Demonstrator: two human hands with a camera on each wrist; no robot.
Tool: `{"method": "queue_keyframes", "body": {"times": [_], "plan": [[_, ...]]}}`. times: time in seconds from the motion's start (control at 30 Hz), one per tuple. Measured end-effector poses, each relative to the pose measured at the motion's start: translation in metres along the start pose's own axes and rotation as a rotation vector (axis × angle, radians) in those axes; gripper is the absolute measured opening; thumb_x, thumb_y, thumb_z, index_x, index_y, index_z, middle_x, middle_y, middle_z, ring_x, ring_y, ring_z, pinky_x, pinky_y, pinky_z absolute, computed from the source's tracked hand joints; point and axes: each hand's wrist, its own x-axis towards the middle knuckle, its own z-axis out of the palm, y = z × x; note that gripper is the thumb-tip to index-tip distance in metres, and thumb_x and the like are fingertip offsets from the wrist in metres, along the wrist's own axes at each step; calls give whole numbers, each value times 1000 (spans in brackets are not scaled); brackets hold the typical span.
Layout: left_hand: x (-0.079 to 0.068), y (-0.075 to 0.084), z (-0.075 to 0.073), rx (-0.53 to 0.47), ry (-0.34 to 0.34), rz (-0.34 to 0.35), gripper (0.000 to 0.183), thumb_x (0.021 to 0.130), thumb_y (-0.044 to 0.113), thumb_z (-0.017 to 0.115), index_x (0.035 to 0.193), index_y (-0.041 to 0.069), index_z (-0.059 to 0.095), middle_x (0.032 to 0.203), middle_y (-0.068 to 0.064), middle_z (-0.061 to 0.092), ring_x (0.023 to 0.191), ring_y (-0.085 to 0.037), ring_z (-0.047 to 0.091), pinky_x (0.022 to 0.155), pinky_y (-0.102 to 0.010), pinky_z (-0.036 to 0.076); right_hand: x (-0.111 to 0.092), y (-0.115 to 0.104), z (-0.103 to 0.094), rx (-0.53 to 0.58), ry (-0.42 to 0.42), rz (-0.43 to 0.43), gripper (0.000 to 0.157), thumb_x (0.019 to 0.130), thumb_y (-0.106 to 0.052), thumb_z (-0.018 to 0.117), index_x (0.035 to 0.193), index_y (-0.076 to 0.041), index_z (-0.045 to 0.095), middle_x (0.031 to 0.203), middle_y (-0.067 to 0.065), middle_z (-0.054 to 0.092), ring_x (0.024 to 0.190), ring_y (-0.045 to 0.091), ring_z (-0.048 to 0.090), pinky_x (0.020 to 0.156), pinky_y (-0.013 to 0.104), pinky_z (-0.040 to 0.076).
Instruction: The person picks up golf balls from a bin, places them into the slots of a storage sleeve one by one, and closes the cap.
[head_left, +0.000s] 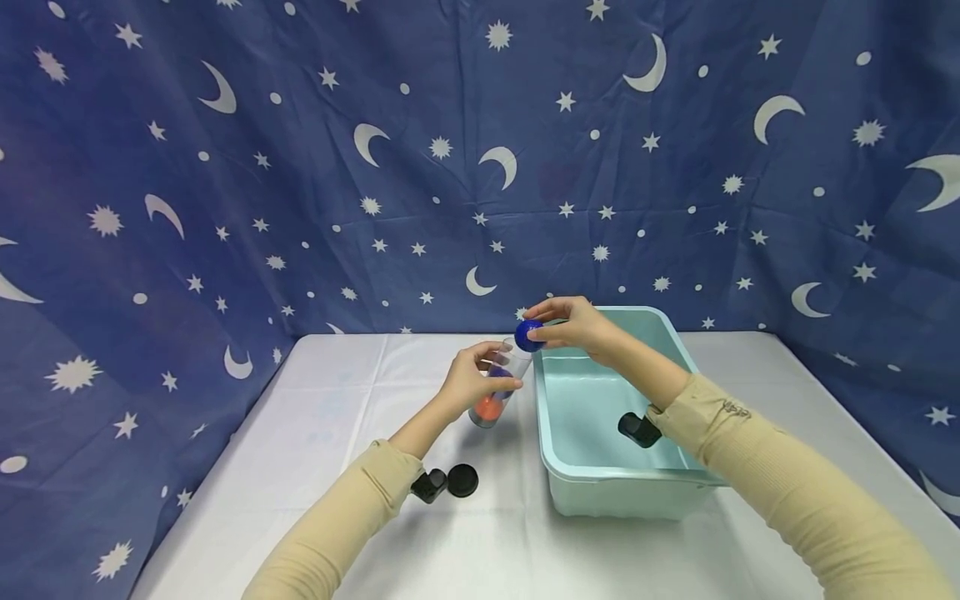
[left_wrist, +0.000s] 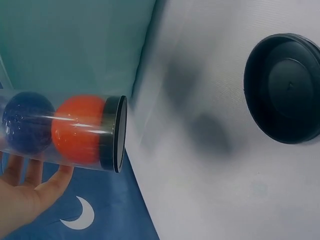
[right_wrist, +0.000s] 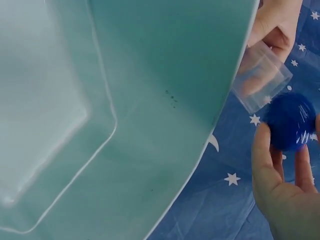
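My left hand [head_left: 474, 377] grips a clear plastic tube [left_wrist: 75, 129] with a black base cap, tilted with its open end up and to the right. Inside the tube an orange ball [left_wrist: 79, 129] sits at the base, with a dark blue ball [left_wrist: 28, 123] above it. My right hand [head_left: 573, 325] pinches a blue ball [right_wrist: 291, 121] between fingers and thumb, right at the tube's open mouth. Whether the ball touches the rim I cannot tell. A round black lid [head_left: 462, 481] lies on the table, hollow side up, near my left forearm.
A pale green plastic tub [head_left: 626, 473] stands on the white-covered table [head_left: 330, 417], right of the tube. Black wrist devices sit on the left wrist [head_left: 429, 486] and right wrist [head_left: 639, 429]. A blue curtain [head_left: 420, 167] with moons and stars hangs behind.
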Motion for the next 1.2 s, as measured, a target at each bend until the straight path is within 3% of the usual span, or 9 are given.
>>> {"method": "queue_keyframes", "body": {"times": [0.3,0.4,0.57,0.7,0.93,1.2], "plan": [[-1,-6,1,51,30,-12,55,69,11,82,119,4,61,106,-15,67,91,-23,62,80,-32,52,-3,-3,5,13,-13,-29,34,89,1,57,122,6,54,117,22,58,111,36,58,87,33,54],[-1,-7,0,57,35,-19,56,69,11,83,120,4,61,107,-15,67,92,-23,62,81,-33,52,-7,-3,6,-5,-34,-47,32,89,0,57,120,6,55,116,21,59,111,38,57,87,36,54],[-2,-10,-2,51,35,-22,55,70,12,82,120,4,60,107,-14,67,93,-23,61,81,-34,52,-14,-3,8,-12,-72,-86,31,87,-1,58,118,6,56,114,19,60,101,26,61,91,42,52],[-4,-13,-3,30,43,-31,54,70,12,82,120,5,60,108,-14,67,94,-23,61,83,-36,52,-20,-4,11,-21,-110,-122,31,85,-2,59,115,6,58,112,19,61,97,22,62,88,38,54],[-11,-20,-7,24,98,-22,53,71,12,82,119,7,61,108,-13,67,95,-25,60,85,-40,50,-37,-11,24,-64,-181,-177,29,86,-2,60,113,8,59,112,26,59,87,13,64,85,34,55],[-19,-27,-16,16,180,-41,53,70,12,82,119,8,61,108,-14,66,98,-27,59,85,-40,50,-60,-20,41,-129,-241,-221,22,84,-5,66,105,2,64,101,14,65,88,18,64,81,32,55]]}}
